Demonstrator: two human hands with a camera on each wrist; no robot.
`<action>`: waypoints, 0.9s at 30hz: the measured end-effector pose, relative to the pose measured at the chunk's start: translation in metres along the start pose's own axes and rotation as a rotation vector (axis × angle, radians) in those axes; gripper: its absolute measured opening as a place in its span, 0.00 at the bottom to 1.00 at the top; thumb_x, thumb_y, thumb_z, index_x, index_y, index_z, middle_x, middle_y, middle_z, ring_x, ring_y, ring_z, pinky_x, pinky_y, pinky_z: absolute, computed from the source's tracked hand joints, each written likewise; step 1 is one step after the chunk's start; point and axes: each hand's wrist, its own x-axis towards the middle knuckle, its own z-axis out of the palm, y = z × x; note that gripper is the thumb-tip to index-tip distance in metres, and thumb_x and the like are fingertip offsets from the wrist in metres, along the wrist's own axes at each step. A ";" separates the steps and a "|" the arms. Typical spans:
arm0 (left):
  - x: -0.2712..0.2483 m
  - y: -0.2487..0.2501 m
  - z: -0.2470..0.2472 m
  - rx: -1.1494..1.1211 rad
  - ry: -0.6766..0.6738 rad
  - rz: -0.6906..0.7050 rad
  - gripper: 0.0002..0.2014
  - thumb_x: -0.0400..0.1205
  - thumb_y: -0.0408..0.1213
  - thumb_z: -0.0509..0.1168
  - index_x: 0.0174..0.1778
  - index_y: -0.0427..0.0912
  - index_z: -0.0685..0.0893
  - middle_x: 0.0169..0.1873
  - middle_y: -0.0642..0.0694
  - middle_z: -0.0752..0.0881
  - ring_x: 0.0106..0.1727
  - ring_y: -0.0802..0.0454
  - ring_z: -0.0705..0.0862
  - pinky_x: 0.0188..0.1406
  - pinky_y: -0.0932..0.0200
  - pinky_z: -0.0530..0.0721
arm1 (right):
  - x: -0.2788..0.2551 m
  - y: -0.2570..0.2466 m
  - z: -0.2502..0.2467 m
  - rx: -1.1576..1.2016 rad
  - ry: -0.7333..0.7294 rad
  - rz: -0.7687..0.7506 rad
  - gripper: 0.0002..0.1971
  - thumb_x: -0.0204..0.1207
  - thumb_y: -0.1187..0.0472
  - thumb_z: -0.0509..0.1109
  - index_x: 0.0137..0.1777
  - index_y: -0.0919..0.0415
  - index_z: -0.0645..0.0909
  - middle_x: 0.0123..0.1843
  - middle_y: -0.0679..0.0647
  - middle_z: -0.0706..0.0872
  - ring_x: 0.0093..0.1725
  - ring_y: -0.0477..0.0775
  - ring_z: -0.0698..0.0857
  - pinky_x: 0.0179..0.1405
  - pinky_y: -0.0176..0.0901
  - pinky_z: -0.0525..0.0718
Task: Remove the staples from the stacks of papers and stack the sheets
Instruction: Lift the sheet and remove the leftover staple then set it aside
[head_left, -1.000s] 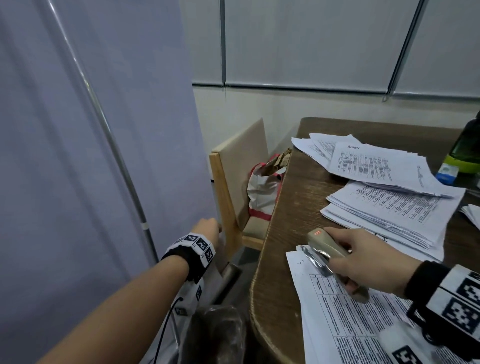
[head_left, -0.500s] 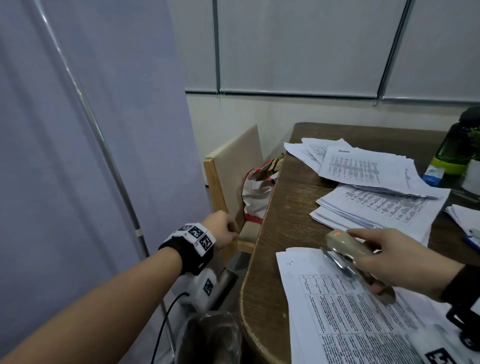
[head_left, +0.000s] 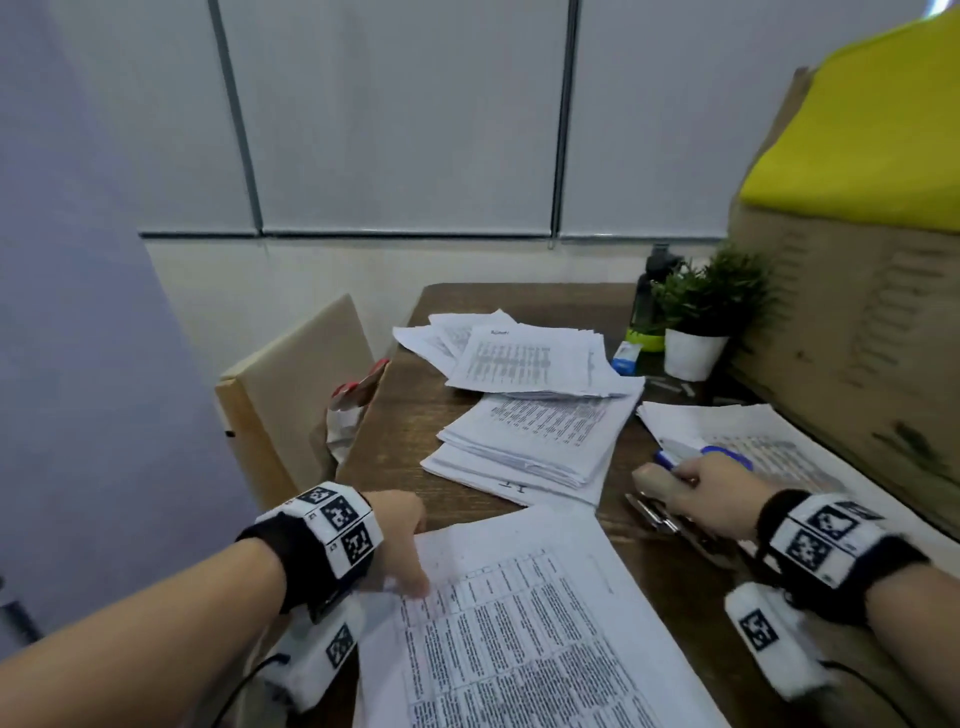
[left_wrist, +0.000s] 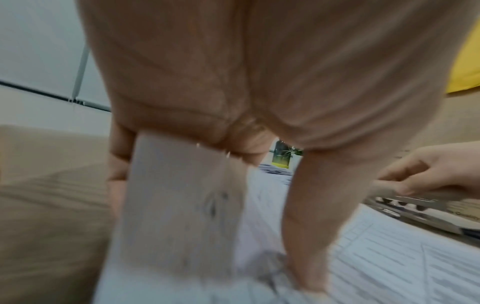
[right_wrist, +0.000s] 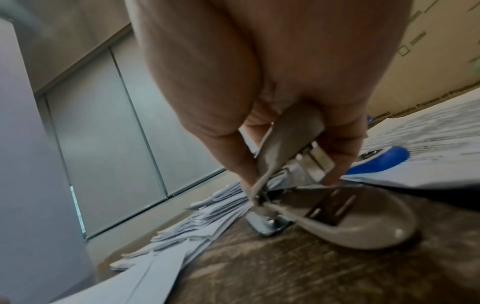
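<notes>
A stack of printed sheets (head_left: 524, 639) lies at the near edge of the brown table (head_left: 410, 431). My left hand (head_left: 408, 551) holds its far left corner: the thumb (left_wrist: 301, 236) presses down on the top page, and the fingers curl behind a raised sheet corner (left_wrist: 176, 205). To the right of that stack, my right hand (head_left: 693, 496) grips a beige stapler (head_left: 652, 483). Its base (right_wrist: 350, 222) rests on the bare table and its top arm (right_wrist: 285, 144) is hinged up between my fingers. No staple can be made out.
Two more paper piles lie mid-table (head_left: 530, 436) and further back (head_left: 524, 358). Another stack (head_left: 769, 441) with a blue tool (head_left: 727, 457) lies right, against a cardboard box (head_left: 857, 338). Behind are a potted plant (head_left: 696, 353) and a bottle (head_left: 649, 306). A chair (head_left: 296, 384) stands left.
My left hand has come in from beside the chair and taken the near stack's corner. My right hand has carried the stapler right, off the stack onto bare table. The view has swung right.
</notes>
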 end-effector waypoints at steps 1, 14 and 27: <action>0.002 0.006 -0.001 0.001 0.005 -0.007 0.21 0.71 0.48 0.76 0.57 0.44 0.85 0.51 0.48 0.88 0.51 0.49 0.87 0.50 0.54 0.87 | 0.006 0.000 0.002 -0.016 -0.009 -0.023 0.20 0.79 0.45 0.66 0.52 0.63 0.87 0.41 0.58 0.89 0.43 0.56 0.87 0.36 0.40 0.80; 0.012 0.020 -0.056 -0.435 0.330 0.101 0.16 0.65 0.38 0.84 0.41 0.49 0.84 0.34 0.54 0.91 0.33 0.61 0.87 0.27 0.68 0.80 | 0.069 0.033 -0.042 -0.337 0.009 0.155 0.17 0.81 0.56 0.66 0.32 0.61 0.69 0.30 0.53 0.73 0.32 0.52 0.76 0.29 0.39 0.72; -0.005 0.001 -0.096 -0.692 0.460 0.231 0.22 0.56 0.41 0.87 0.38 0.43 0.83 0.32 0.49 0.91 0.33 0.55 0.89 0.32 0.59 0.84 | -0.033 -0.013 -0.085 1.368 -0.035 -0.268 0.15 0.63 0.81 0.63 0.46 0.66 0.81 0.34 0.59 0.83 0.28 0.51 0.82 0.27 0.45 0.83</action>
